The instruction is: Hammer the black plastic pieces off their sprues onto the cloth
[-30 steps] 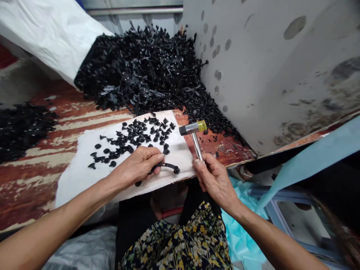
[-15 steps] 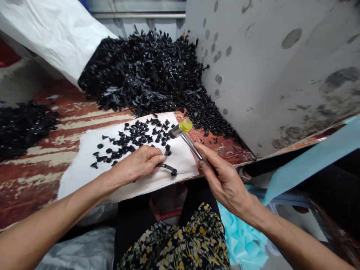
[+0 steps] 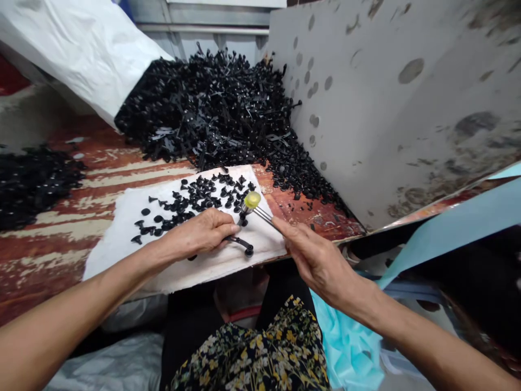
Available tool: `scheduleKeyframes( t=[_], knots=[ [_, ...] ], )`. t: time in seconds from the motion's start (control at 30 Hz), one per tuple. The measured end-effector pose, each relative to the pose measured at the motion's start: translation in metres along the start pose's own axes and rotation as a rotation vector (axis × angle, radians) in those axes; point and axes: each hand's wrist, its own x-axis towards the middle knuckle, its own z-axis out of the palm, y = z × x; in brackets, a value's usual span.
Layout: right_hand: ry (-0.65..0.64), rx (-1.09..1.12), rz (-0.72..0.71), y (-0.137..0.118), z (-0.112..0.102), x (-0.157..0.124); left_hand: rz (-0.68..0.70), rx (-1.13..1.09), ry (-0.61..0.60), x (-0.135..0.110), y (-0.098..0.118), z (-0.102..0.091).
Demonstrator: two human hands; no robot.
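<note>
My left hand [image 3: 209, 231] pinches a curved black plastic handle-like part [image 3: 241, 242] against the white cloth [image 3: 260, 239]. One end of the part, with a round knob, points right toward the table edge; its other end lies beneath the mallet head. In my right hand [image 3: 307, 244] is the metal handle of a small mallet [image 3: 251, 201] with a yellow plastic face. The mallet head hangs at or just over the part's far end; whether they touch I cannot tell. Loose black mushroom-shaped plugs [image 3: 195, 196] lie scattered on the cloth beyond my left hand.
A big heap of black plastic parts [image 3: 211, 108] spills from a white sack [image 3: 89, 60] at the back. Another black pile [image 3: 36, 184] lies at the left. A grey board [image 3: 366, 108] stands along the right. Turquoise ribbon [image 3: 448, 228] hangs at the lower right.
The mallet has come down and left onto or close over the black part's far end, my right hand moving with it. My left hand keeps its grip in nearly the same place.
</note>
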Motion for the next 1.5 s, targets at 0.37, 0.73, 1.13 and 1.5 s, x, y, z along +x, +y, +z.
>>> scheduleKeyframes(
  t=[0.37, 0.73, 1.13, 1.5],
  knots=[
    [-0.005, 0.044, -0.021, -0.006, -0.004, 0.002, -0.026, 0.002, -0.027, 0.0, -0.004, -0.001],
    [0.066, 0.307, 0.23, 0.004, 0.01, -0.004, 0.06, 0.002, -0.012, -0.005, 0.001, 0.006],
    [0.3, 1.215, 0.92, 0.022, 0.019, 0.021, -0.231, 0.476, 1.138, -0.078, -0.052, -0.198],
    [0.351, 1.134, 0.94, 0.022, 0.029, 0.016, -0.183, 0.38, 0.82, 0.099, -0.008, -0.123]
  ],
)
